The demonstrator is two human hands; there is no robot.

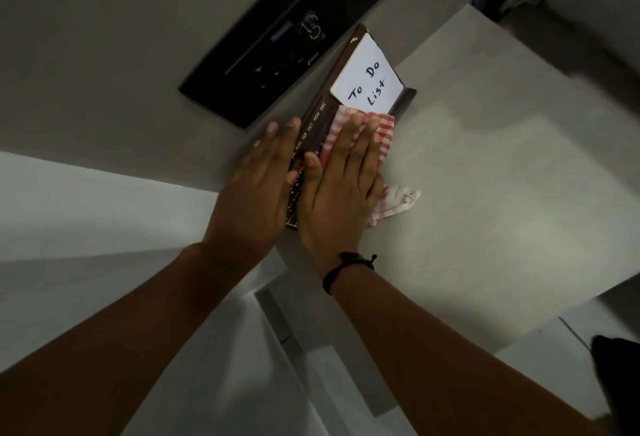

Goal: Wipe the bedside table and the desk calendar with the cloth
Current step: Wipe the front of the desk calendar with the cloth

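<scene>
Midway, by the look of things: right hand [341, 186] spread flat, pressing the red-checked cloth [377, 134] onto the desk calendar [313, 124] at frame centre; left hand [256, 186] open, fingers straight, steadying its left edge. Calendar standing on the bedside table [485, 176], centre right. Impossible to tell whether the tabletop is wiped; probably still to do.

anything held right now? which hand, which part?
Right hand presses the cloth flat, palm on its middle, against the desk calendar. Left hand braces the calendar's left edge.
</scene>
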